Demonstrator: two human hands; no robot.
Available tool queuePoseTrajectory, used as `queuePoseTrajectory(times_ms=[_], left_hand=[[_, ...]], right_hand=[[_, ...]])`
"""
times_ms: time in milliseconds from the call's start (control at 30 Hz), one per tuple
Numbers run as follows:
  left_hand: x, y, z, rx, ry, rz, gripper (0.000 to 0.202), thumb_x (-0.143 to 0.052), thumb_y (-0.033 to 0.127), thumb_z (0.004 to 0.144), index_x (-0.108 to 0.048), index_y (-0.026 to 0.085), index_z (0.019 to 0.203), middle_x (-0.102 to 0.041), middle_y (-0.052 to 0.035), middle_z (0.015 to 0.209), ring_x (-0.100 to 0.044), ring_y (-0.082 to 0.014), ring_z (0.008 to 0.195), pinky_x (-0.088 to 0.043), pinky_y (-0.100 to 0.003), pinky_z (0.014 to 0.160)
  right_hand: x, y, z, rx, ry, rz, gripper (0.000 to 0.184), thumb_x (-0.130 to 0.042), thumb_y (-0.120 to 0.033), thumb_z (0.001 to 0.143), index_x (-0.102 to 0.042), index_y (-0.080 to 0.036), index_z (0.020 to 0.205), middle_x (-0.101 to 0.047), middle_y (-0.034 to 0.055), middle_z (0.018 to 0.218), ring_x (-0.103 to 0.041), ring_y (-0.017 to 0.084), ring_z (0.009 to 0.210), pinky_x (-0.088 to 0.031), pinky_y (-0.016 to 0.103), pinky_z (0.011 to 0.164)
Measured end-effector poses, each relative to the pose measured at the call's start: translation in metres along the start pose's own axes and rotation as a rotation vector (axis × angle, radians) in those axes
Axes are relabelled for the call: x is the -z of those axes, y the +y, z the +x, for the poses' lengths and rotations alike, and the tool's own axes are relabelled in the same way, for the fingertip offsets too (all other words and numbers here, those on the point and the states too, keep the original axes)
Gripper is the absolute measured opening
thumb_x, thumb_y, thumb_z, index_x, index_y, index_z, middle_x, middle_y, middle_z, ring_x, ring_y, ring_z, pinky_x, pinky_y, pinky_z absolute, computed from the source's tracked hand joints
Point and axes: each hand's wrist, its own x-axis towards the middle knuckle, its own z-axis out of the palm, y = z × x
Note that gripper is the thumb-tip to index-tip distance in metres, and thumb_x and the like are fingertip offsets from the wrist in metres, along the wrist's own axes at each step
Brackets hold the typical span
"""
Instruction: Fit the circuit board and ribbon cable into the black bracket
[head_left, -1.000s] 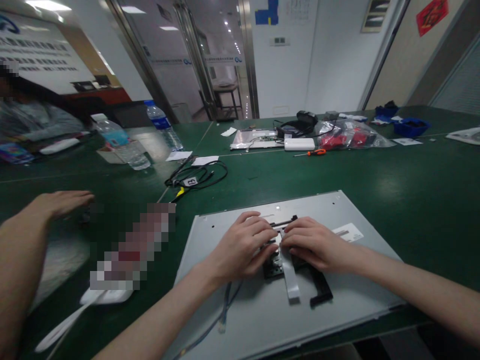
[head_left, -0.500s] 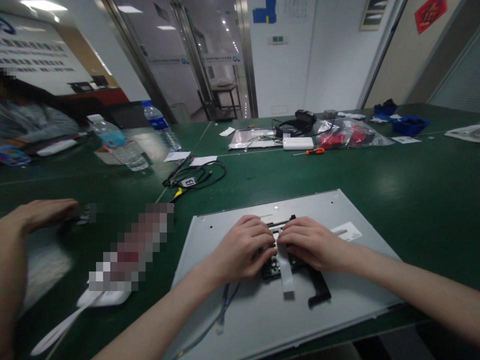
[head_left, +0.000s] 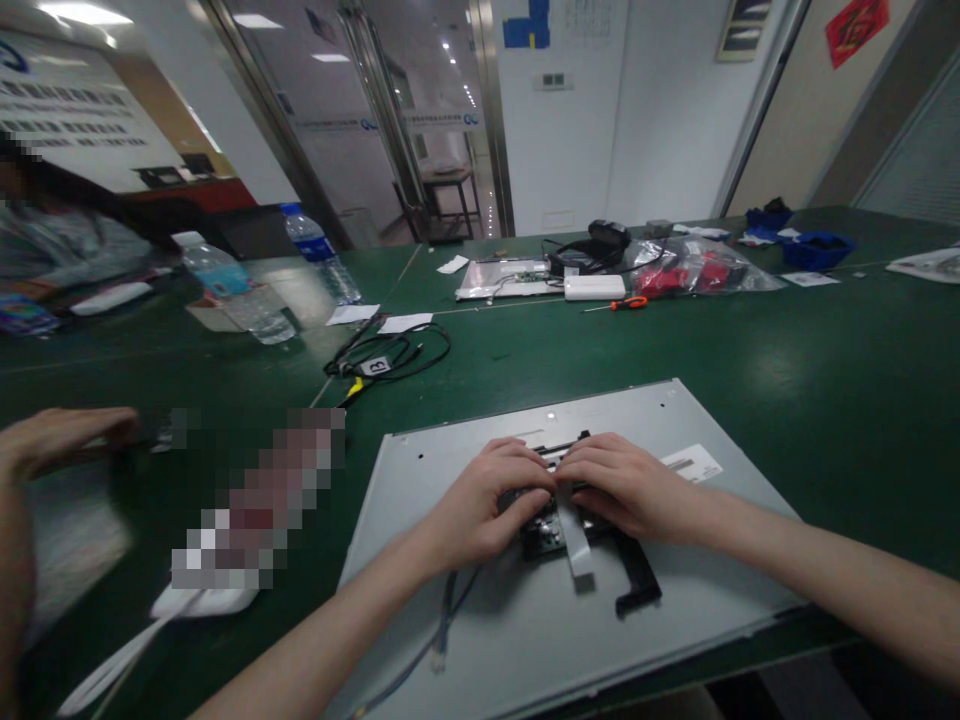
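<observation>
A flat grey metal panel (head_left: 480, 625) lies on the table in front of me, with a small green circuit board (head_left: 541, 538) in a black frame at its middle. My left hand (head_left: 504, 500) curls around the board's left side, thumb and fingers pinched over it. From the right, my right hand (head_left: 616, 482) pinches the upper end of a flat silver ribbon cable (head_left: 576, 545), its fingertips touching those of my left hand. The exact contact under the fingertips is hidden. A black bracket (head_left: 639, 580) sticks out below my right hand. Thin wires (head_left: 442, 630) lie on the panel's left part.
Left of the panel are a pixelated object with a white cable (head_left: 112, 665) and another person's hand (head_left: 71, 435). Beyond lie coiled black cables (head_left: 390, 355), water bottles (head_left: 322, 255), an orange screwdriver (head_left: 628, 304), a plastic bag (head_left: 697, 268) and a blue tray (head_left: 819, 250).
My left hand's fingers have shifted slightly over the board, closer to my right fingertips. The ribbon cable's lower end has moved slightly. The other person's hand has moved a little left.
</observation>
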Motion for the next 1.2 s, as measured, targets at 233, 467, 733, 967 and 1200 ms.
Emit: queuePoseTrajectory(times_ms=[233,467,733,967,1200], left_hand=[[0.000,-0.001,0.000,-0.010,0.046,-0.030,0.017,-0.052,0.023,0.096,-0.068,0.022,0.103,-0.072,-0.0033,0.101,-0.064,-0.0188,0.099,-0.041,-0.042,0.099],[0.000,-0.005,0.000,0.058,0.103,-0.106,0.025,-0.051,0.032,0.098,-0.071,0.022,0.110,-0.075,-0.0067,0.105,-0.065,-0.0213,0.100,-0.045,-0.042,0.095],[0.003,-0.010,-0.003,0.105,0.159,-0.222,0.030,-0.049,0.035,0.098,-0.071,0.020,0.112,-0.073,-0.0103,0.107,-0.064,-0.0224,0.101,-0.048,-0.041,0.090],[0.003,-0.010,-0.003,0.117,0.177,-0.248,0.029,-0.050,0.035,0.098,-0.072,0.020,0.110,-0.074,-0.0094,0.107,-0.065,-0.0216,0.102,-0.048,-0.040,0.093],[0.002,-0.009,-0.002,0.121,0.164,-0.211,0.026,-0.051,0.029,0.098,-0.072,0.020,0.110,-0.074,-0.0090,0.106,-0.065,-0.0213,0.100,-0.049,-0.040,0.091]], right_hand=[[0.001,0.001,-0.002,-0.030,-0.006,-0.009,0.025,-0.050,-0.019,0.099,-0.053,-0.019,0.124,-0.066,0.0088,0.115,-0.058,0.022,0.108,-0.048,0.041,0.093],[-0.001,0.003,-0.007,-0.186,0.158,-0.005,0.028,-0.052,-0.022,0.095,-0.051,-0.018,0.123,-0.066,0.0127,0.113,-0.061,0.025,0.104,-0.049,0.043,0.091],[0.000,0.007,-0.006,-0.120,0.118,0.043,0.019,-0.054,-0.021,0.096,-0.054,-0.019,0.115,-0.067,0.0090,0.104,-0.061,0.021,0.097,-0.048,0.040,0.087],[0.003,0.008,-0.004,0.026,0.013,0.046,0.030,-0.046,-0.005,0.092,-0.060,-0.020,0.115,-0.068,0.0072,0.111,-0.059,0.020,0.106,-0.044,0.040,0.094],[-0.001,0.008,-0.006,0.059,0.160,-0.035,0.039,-0.046,-0.001,0.090,-0.059,-0.021,0.120,-0.069,0.0076,0.111,-0.060,0.020,0.104,-0.047,0.039,0.092]])
